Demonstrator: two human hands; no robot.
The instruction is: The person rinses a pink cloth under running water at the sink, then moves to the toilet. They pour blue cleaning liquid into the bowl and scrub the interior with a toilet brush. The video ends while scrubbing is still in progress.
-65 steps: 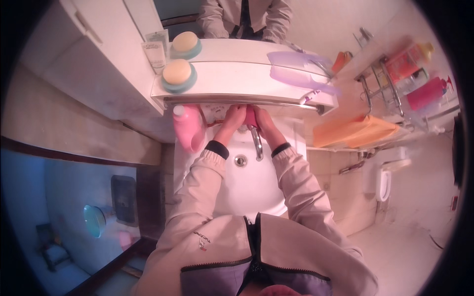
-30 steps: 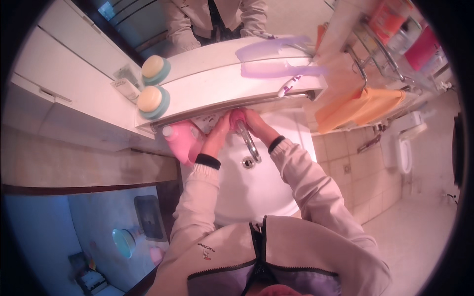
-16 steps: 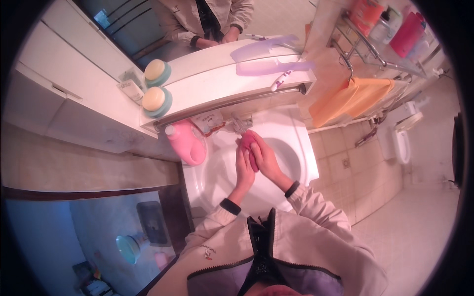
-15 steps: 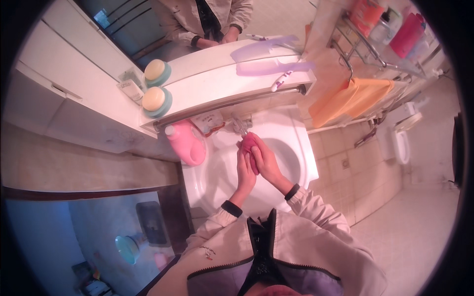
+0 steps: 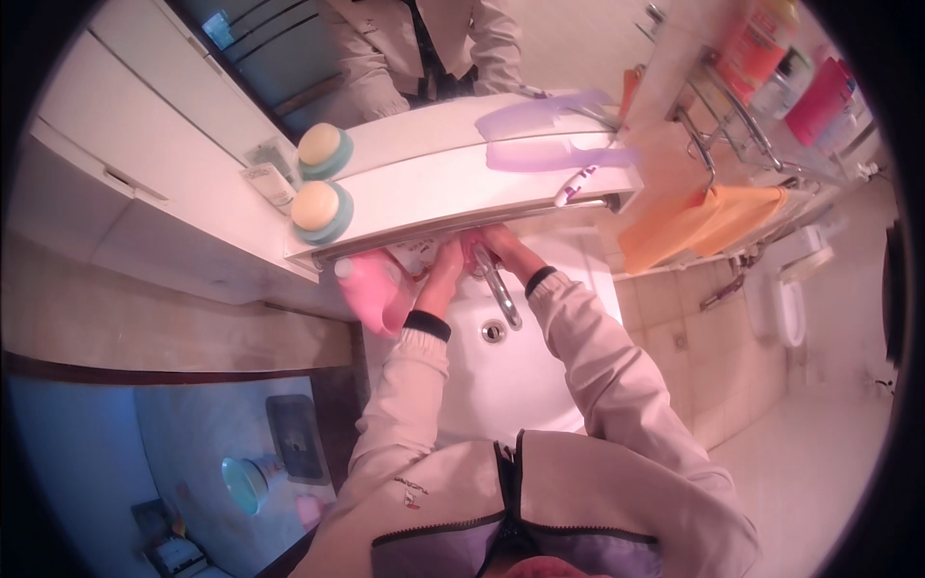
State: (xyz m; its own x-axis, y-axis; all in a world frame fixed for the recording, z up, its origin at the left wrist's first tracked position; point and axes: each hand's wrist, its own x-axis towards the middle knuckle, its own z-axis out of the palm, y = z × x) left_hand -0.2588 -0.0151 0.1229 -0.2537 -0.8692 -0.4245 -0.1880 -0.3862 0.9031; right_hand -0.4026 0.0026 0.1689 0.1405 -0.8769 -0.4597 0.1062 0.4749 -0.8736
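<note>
Both my hands reach to the back of the white washbasin (image 5: 462,400), behind the chrome faucet (image 5: 503,299). A wadded pinkish-red cloth (image 5: 472,247) shows between them at the faucet's base. My left hand (image 5: 446,266) is on its left side, beside the pink bottle (image 5: 374,294). From the right my right hand (image 5: 503,245) presses against the cloth. The shelf's front rail partly hides the fingers of both hands, which look closed on the cloth. Below the faucet's spout, the round drain (image 5: 492,331) is in view.
A white shelf (image 5: 414,183) with a metal rail (image 5: 462,228) overhangs the hands. On it are a teal-and-cream round container (image 5: 322,212), a purple comb (image 5: 549,154) and a white-and-purple tube (image 5: 578,185). An orange towel (image 5: 703,223) hangs at the right under a wire rack.
My hands have moved forward from over the basin to behind the faucet, with the red cloth. The faucet's spout and the drain now show. The view has shifted slightly.
</note>
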